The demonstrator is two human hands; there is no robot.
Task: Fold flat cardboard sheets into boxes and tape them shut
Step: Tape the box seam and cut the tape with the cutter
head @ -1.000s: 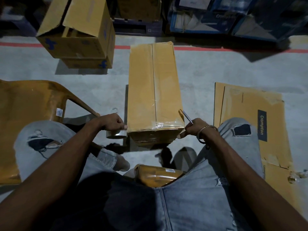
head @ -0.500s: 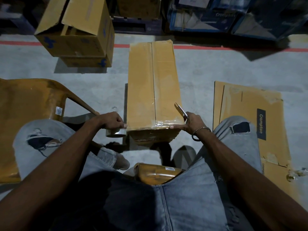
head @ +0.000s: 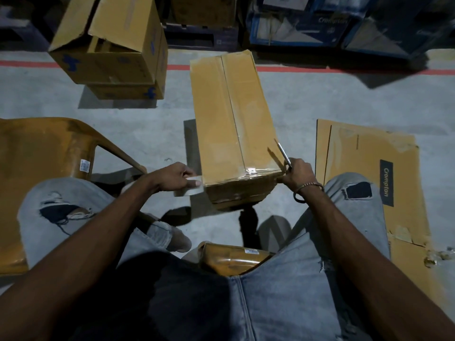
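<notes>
- The left hand (head: 176,178) grips a roll of clear tape (head: 190,189), thumb on top, held just beside the near left corner of the box (head: 234,124).
- The right hand (head: 296,172) is curled round a pair of scissors (head: 284,156) at the near right corner of the box; the blades point up and away, over the box's right edge.
- A strip of tape (head: 253,171) runs across the box top along its near edge, from hand to hand; whether it is still joined to the roll I cannot tell.
- The box lies lengthwise on the floor (head: 152,134) between the person's knees, its far end near the red line (head: 295,69). Its two top flaps meet at a centre seam.
- A flat sheet (head: 364,173) printed "Crompton" lies on the floor to the right, beside the right knee.
- An orange plastic chair (head: 44,156) stands at the left.
- Two stacked open boxes (head: 110,52) sit at the far left, well apart from the hands.
</notes>
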